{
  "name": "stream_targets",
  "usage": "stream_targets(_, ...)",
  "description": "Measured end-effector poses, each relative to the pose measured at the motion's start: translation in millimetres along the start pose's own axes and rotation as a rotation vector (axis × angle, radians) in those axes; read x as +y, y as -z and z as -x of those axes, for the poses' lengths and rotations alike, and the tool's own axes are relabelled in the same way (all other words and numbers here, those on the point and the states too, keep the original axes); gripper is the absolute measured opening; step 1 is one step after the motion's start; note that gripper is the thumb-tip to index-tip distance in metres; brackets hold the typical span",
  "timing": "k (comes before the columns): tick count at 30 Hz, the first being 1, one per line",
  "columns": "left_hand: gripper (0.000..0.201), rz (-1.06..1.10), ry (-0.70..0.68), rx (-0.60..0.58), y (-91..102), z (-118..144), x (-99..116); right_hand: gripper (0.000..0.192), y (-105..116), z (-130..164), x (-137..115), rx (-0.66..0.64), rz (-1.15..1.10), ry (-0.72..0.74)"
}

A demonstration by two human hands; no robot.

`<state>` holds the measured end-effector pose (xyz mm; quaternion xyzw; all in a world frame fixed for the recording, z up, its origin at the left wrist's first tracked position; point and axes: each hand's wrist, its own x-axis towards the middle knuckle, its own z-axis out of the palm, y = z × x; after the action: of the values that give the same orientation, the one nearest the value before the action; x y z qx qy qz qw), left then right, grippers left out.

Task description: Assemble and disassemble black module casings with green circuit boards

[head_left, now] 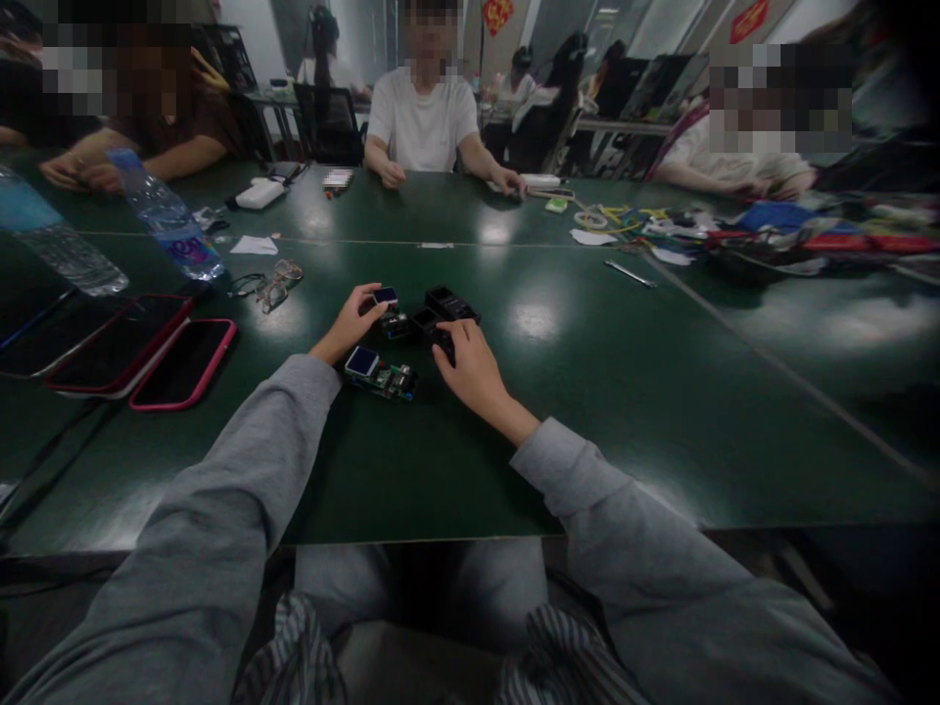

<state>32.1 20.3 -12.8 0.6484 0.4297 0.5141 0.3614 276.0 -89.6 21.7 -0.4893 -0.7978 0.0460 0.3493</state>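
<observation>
My left hand [353, 320] has its thumb and fingers closed around the edge of a circuit board with a small screen [385, 296], just above the table. A second circuit board with a small screen [378, 374] lies flat nearer to me, its green components facing up. My right hand [474, 364] curls over a black plastic case [443, 341], thumb and index finger at its near side. Just behind it sits another black plastic case [445, 300], open side up. The undersides of both cases are hidden.
Phones, one in a pink case [185, 364], lie at left near water bottles [165, 215]. Glasses [277, 286] are beyond my left hand. A pen [630, 273] and a heap of cables [632, 217] lie at right. Other people sit around the green table [661, 411].
</observation>
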Motion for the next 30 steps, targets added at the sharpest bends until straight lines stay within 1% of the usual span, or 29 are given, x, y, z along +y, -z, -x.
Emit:
stream_targets(4, 0.047, 0.005, 0.004, -0.028, 0.1, 1.5, 2.3, 0.035, -0.2, 0.2, -0.6, -0.002, -0.002, -0.005)
stream_targets(8, 0.048, 0.0, 0.008, -0.024, -0.1, 1.9, 3.7, 0.034, -0.7, 0.5, 0.5, 0.013, 0.0, 0.009)
stream_targets(13, 0.049, -0.016, 0.003, -0.029, -0.8, 2.7, 6.4, 0.035, 0.1, 0.2, 0.7, -0.012, -0.003, 0.003)
stream_targets(18, 0.05, -0.001, -0.008, -0.038, -1.0, 3.9, 8.1, 0.034, -0.1, 0.4, 0.8, -0.006, -0.007, 0.012)
stream_targets(22, 0.05, 0.014, 0.0, -0.046, -0.7, 4.0, 8.5, 0.034, 2.3, 0.2, -1.9, 0.03, 0.032, 0.028)
stream_targets(24, 0.05, 0.019, 0.005, -0.049, -0.7, 3.9, 8.5, 0.034, 5.2, -1.2, -2.6, 0.059, 0.06, 0.014)
stream_targets(27, 0.05, 0.019, 0.016, -0.045, -1.1, 3.6, 8.3, 0.035, 8.9, -6.0, 3.6, 0.111, 0.076, -0.017)
stream_targets(30, 0.05, 0.02, 0.03, -0.044, -1.5, 3.5, 7.7, 0.04, 8.4, -12.0, 20.6, 0.141, 0.048, -0.027)
